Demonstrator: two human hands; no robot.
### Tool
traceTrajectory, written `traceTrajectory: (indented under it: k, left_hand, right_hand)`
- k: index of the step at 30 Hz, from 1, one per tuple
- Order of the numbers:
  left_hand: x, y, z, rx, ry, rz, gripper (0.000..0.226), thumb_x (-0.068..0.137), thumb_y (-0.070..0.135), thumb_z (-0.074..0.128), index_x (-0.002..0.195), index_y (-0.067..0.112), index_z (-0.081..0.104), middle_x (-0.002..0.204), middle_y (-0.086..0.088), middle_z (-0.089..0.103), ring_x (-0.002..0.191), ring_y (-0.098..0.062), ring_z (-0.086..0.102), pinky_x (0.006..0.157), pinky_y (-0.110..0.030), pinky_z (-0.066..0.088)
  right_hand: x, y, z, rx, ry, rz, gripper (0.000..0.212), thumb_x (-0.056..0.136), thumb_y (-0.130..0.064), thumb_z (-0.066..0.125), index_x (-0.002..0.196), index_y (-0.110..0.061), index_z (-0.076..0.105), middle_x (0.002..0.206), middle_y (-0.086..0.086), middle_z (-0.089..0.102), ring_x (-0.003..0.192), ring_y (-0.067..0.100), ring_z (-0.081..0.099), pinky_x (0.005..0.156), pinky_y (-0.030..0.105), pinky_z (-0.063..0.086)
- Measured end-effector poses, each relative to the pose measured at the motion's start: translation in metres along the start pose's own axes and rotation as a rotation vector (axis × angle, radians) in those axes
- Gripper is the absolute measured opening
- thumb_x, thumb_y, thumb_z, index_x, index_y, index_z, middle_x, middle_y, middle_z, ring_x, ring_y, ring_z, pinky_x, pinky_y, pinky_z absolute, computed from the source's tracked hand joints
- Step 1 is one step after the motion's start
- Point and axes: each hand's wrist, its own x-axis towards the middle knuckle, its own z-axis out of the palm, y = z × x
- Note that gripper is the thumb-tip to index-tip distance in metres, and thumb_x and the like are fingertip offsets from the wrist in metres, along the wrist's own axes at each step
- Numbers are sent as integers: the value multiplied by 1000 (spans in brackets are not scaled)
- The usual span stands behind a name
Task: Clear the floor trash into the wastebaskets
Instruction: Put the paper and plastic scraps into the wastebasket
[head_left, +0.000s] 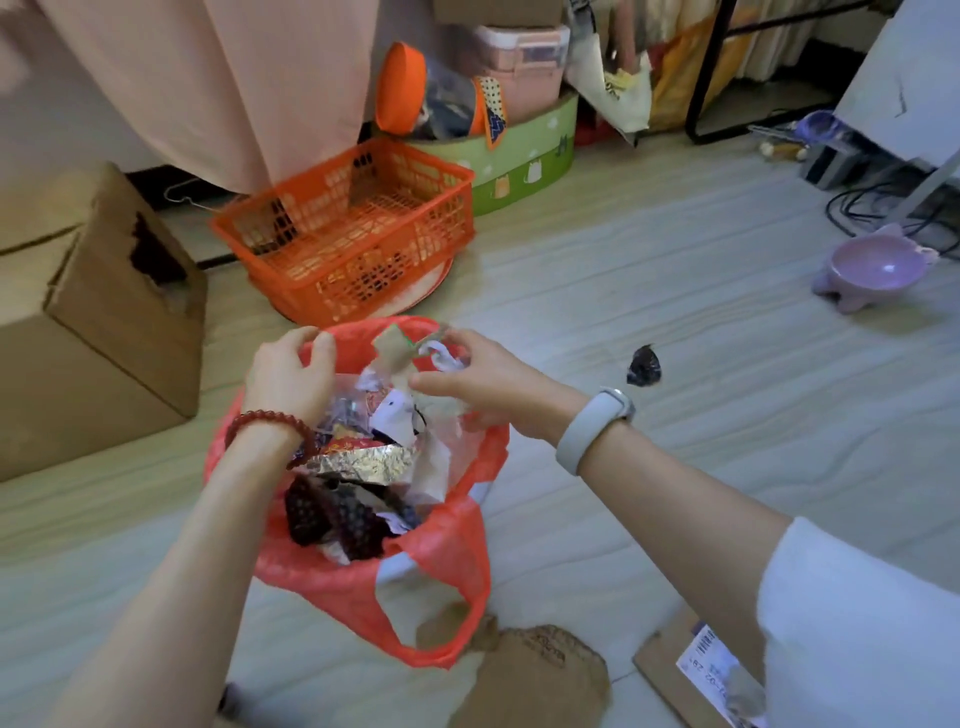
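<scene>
Red plastic wraps the wastebasket (363, 566) so fully that the bin itself hardly shows, and what fills it is a jumble: crumpled foil (358, 462), a dark dotted wrapper (332, 514), bits of paper too tangled to sort out. Left hand (288, 376) sits at the far rim, fingers curled over the bag's edge, pinching it. Right hand (478, 379) hovers over the opening, fingertips closed on a brown scrap of cardboard (392, 351) with something white bunched behind it, hard to say what. That scrap hangs just above the heap, thumb side toward the bin. Pale wood-look floor (675, 322) all around, with a small dark wrapper (644, 366) lying to the right, apart from the bin. Torn cardboard pieces (535, 670) lie at the near edge, one cut off by the frame. Beyond: an orange basket (353, 234), a cardboard box (104, 312) at left, a purple bowl (872, 273) at right, and a pink curtain (208, 78).
</scene>
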Motion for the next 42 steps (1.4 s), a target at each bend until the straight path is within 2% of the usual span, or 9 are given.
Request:
traceTrajectory:
  k: [5, 8, 14, 21, 27, 30, 35, 39, 42]
  left_hand:
    - [-5, 17, 5, -30, 67, 128, 34, 93, 30, 44, 120, 15, 56, 128, -13, 50, 117, -24, 48, 98, -35, 36]
    - [-17, 37, 23, -70, 60, 228, 30, 91, 24, 47, 118, 13, 57, 125, -11, 51, 116, -24, 48, 102, -38, 37]
    - [-74, 70, 80, -44, -47, 646, 28, 83, 15, 51, 107, 7, 63, 112, -14, 60, 104, -33, 56, 89, -47, 43]
    - [-177, 59, 198, 325, -760, 858, 43, 90, 21, 41, 133, 22, 37, 141, -1, 34, 127, -21, 34, 99, -35, 24]
    - [-222, 55, 269, 452, -1041, 1015, 60, 88, 36, 50, 140, 29, 21, 153, -4, 7, 136, -29, 17, 96, -45, 32]
    - [-248, 49, 295, 507, -1117, 1004, 72, 84, 45, 50, 141, 39, 7, 155, -1, -11, 142, -29, 1, 104, -48, 23]
    - [-262, 35, 319, 606, -1029, 1066, 78, 79, 38, 59, 138, 37, 8, 154, -4, -17, 142, -27, -6, 108, -53, 12]
    - [-243, 30, 318, 624, -1001, 1040, 64, 80, 32, 56, 135, 29, 23, 155, -2, -12, 141, -31, -10, 111, -54, 9]
    - [-221, 22, 312, 593, -1021, 923, 56, 79, 14, 48, 130, 27, 30, 155, 0, -9, 141, -32, 2, 104, -42, 31]
  right_hand:
    - [-6, -3, -13, 106, 20, 43, 30, 93, -28, 50, 123, -25, 52, 113, -4, 50, 89, 16, 57, 68, 36, 60]
    - [-15, 0, -25, 94, 91, -26, 18, 95, -18, 43, 92, -24, 60, 100, 0, 58, 73, 12, 59, 57, 27, 59]
    - [-60, 40, -96, -111, 261, 43, 21, 96, -15, 39, 101, -16, 59, 86, -4, 64, 73, 11, 61, 66, 25, 51]
    - [-171, 185, -170, -458, 579, 414, 25, 91, -10, 50, 114, -7, 61, 116, 12, 63, 112, 24, 55, 97, 32, 37]
    - [-258, 292, -199, -724, 497, 811, 55, 91, -32, 52, 141, -21, 34, 147, 12, 33, 139, 27, 24, 110, 39, 26]
    - [-269, 305, -194, -742, 460, 703, 71, 83, -47, 59, 144, -30, 26, 155, 6, 17, 143, 25, 10, 114, 45, 17]
    - [-266, 316, -173, -962, -6, 599, 107, 65, -75, 55, 143, -42, -11, 156, -5, -15, 143, 21, -17, 114, 52, -3]
    - [-270, 323, -156, -1148, -76, 595, 98, 74, -61, 57, 146, -33, -4, 154, 4, 5, 143, 28, 5, 113, 52, 12]
    - [-266, 320, -151, -1214, 54, 534, 67, 84, -42, 53, 141, -28, 20, 132, 8, 36, 122, 27, 36, 98, 41, 31]
